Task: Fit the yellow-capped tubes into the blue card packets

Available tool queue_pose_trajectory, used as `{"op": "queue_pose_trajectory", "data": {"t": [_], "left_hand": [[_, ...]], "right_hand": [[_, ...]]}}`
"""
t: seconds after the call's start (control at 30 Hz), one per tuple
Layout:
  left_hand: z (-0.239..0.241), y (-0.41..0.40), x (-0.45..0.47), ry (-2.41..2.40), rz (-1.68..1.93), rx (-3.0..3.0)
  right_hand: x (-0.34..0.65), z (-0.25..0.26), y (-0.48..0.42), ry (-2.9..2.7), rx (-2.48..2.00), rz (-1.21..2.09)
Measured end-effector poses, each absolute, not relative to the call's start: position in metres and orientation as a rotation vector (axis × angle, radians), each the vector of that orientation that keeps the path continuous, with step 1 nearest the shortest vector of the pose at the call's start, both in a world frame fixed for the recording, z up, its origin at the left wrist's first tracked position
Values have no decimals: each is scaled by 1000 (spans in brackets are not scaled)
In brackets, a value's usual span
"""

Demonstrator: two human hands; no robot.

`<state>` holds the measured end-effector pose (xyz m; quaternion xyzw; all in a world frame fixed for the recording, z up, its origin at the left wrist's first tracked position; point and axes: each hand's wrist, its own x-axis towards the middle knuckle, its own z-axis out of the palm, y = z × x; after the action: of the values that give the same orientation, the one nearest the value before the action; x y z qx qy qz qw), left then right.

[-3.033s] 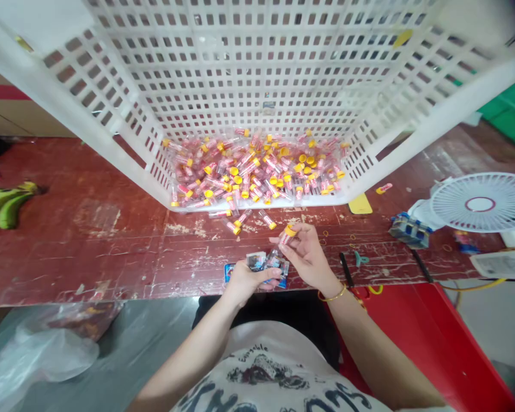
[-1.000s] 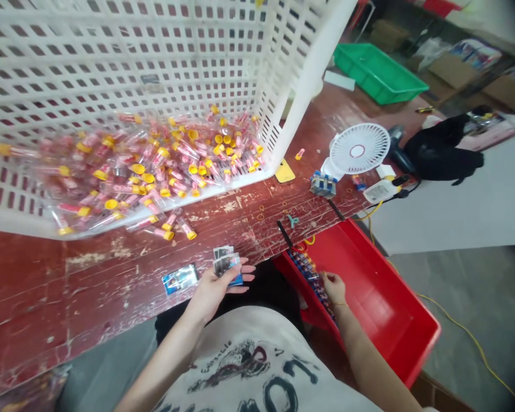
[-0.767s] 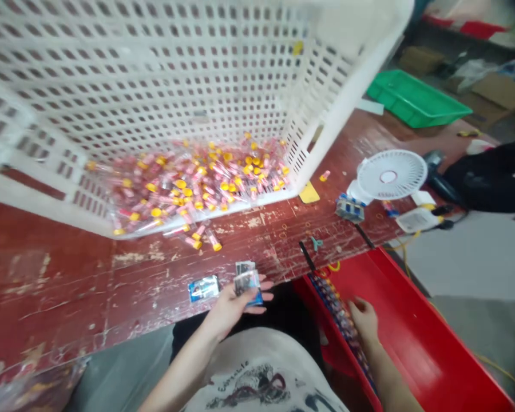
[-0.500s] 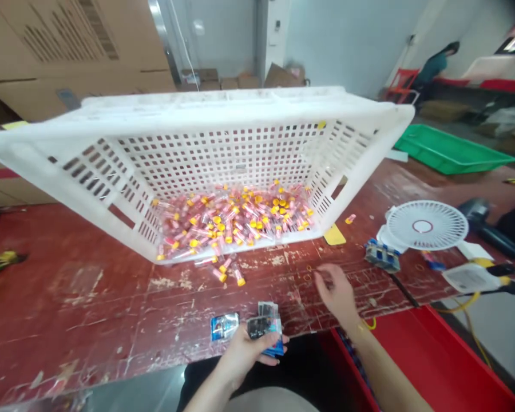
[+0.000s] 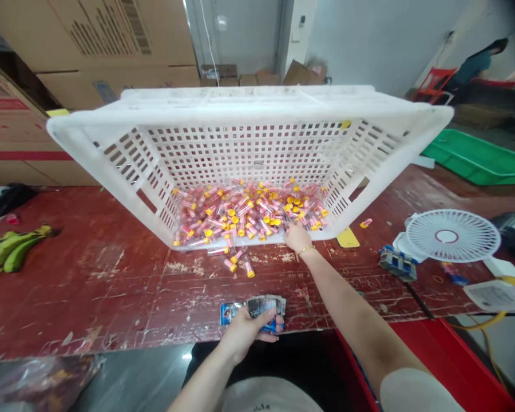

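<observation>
My left hand (image 5: 241,333) is closed around a fanned stack of small blue-and-black packets (image 5: 265,306), held low over the table's near edge. Just left of the stack, partly behind my fingers, another blue packet (image 5: 229,312) shows. A white plastic crate (image 5: 257,113) lies tipped with its mouth towards me. Inside is a heap of small clear tubes with pink contents and yellow caps (image 5: 232,220). My right hand (image 5: 298,237) reaches over the crate's lower rim, at the right part of the heap. Its fingertips are hidden among the tubes. Several loose tubes (image 5: 240,260) lie in front of the crate.
On the right of the red table (image 5: 124,297) are a white fan (image 5: 452,234), a bundle of blue packets (image 5: 397,262) and a yellow card (image 5: 347,238). A green tray (image 5: 480,160) stands beyond. Bananas (image 5: 15,252) lie at left; a red bin (image 5: 450,360) sits below.
My right hand has moved from the tabletop right of centre, up and left to the tubes in the crate. My left hand still holds the packets. The view has shifted left.
</observation>
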<state>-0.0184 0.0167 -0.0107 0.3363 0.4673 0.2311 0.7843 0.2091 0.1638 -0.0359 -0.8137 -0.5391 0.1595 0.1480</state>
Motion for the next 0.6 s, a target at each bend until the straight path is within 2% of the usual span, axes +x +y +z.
{"op": "queue_pose_trajectory", "data": {"t": [0.2, 0.4, 0.6], "left_hand": [[-5, 19, -19, 1027, 501, 738], [-13, 22, -23, 1024, 466, 819], [-20, 27, -15, 1047, 397, 786]], "right_hand": [[209, -27, 181, -1501, -2368, 568], [197, -35, 107, -1520, -2126, 673], [174, -20, 23, -1082, -1295, 926]]}}
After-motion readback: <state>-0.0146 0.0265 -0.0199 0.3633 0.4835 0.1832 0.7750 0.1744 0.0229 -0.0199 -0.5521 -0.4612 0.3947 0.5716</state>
